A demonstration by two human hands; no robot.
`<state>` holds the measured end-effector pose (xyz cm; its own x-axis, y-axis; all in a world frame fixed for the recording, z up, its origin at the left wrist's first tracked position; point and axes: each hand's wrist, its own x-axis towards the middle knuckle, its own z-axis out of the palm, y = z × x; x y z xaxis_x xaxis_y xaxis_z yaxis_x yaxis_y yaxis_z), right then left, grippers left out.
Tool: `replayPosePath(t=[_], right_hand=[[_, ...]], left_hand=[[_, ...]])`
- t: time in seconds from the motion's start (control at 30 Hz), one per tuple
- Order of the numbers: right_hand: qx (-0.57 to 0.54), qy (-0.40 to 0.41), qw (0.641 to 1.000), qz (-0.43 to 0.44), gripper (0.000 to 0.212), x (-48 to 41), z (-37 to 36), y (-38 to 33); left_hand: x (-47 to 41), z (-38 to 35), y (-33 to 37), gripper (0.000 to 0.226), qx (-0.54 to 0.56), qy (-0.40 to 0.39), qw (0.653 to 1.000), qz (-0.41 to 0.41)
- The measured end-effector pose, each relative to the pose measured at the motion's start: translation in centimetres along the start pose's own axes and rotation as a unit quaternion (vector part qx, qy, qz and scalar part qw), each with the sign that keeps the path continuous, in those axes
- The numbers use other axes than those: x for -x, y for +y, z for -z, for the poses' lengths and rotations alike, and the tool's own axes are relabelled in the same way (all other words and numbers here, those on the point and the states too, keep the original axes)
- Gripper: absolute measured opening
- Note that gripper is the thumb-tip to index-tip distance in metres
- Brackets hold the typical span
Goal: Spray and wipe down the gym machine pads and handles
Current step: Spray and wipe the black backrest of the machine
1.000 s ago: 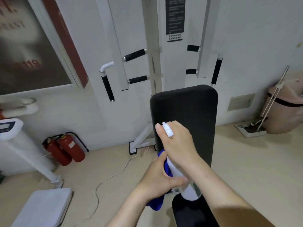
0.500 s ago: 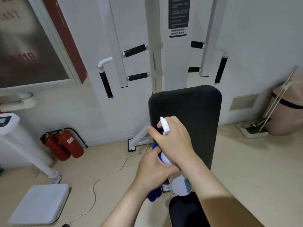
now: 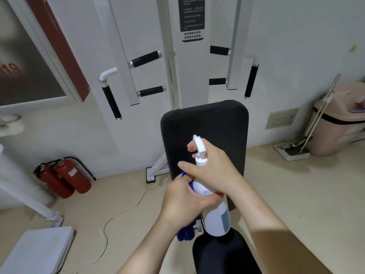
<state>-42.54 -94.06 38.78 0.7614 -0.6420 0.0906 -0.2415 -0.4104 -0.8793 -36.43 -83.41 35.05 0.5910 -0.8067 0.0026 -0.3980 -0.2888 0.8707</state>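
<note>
Right hand (image 3: 215, 171): I see it wrapped round the bottle (image 3: 217, 218) neck, fingers on the trigger
Left hand (image 3: 183, 202): clamped on the bottle body, blue cloth (image 3: 185, 233) bunched under it
Bottle: tilted, nozzle before the back pad (image 3: 217, 123), base above the seat (image 3: 221, 254)

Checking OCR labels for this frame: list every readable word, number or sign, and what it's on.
"119" in red, blurred, on the glass panel at far left.
White lines on the black sign on the machine column: too small to read.
Small print on the spray bottle: unreadable.
Sticker on the fire extinguisher: unreadable.
Faint print on the wall plate: unreadable.
</note>
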Motion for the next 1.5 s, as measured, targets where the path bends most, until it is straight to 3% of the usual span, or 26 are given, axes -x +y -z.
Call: replayPosePath(t=[0.17,0.27,0.37,0.5,0.67,0.73,0.83,0.9,1.03,1.33,1.5], right_hand=[[0.012,0.138,0.990,-0.016,0.012,0.0,1.1,1.9],[0.053,0.224,0.973,-0.036,0.030,0.2,2.4,3.0],[0.047,0.257,0.964,-0.055,0.037,0.1,4.0,3.7],[0.047,0.235,0.968,-0.077,0.018,-0.5,6.0,4.8],[0.102,0.243,0.963,-0.063,0.037,-0.1,7.2,5.9],[0.108,0.246,0.962,-0.058,0.039,0.0,7.8,6.0],[0.067,0.219,0.972,-0.049,0.026,0.1,8.6,6.1],[0.058,0.173,0.983,-0.037,0.014,0.3,8.5,6.2],[0.146,0.079,0.986,0.021,0.006,1.0,6.1,7.0],[0.148,-0.010,0.988,0.050,0.022,2.5,0.1,6.4],[0.152,-0.015,0.988,0.038,0.027,2.2,-0.6,6.0]], left_hand=[[-0.9,-2.4,1.1,0.035,-0.039,-0.011,0.999,-0.033],[-1.7,-3.9,2.0,0.039,-0.064,-0.033,0.996,-0.061],[-2.4,-5.0,3.2,0.045,-0.062,-0.064,0.994,-0.064],[-3.2,-5.6,3.8,0.067,-0.027,-0.102,0.993,-0.053],[-3.6,-5.6,4.1,0.043,0.047,-0.086,0.994,-0.051],[-3.3,-5.6,4.3,0.045,0.070,-0.067,0.994,-0.046],[-2.7,-5.5,4.3,0.045,0.092,-0.039,0.995,-0.013],[-2.4,-5.2,3.8,0.028,0.072,-0.016,0.997,0.004],[-1.3,-4.8,2.3,0.019,0.093,-0.010,0.995,0.021],[2.1,-3.1,-1.2,0.009,0.177,0.083,0.972,0.133],[2.6,-1.9,-1.4,0.021,0.184,0.085,0.971,0.126]])
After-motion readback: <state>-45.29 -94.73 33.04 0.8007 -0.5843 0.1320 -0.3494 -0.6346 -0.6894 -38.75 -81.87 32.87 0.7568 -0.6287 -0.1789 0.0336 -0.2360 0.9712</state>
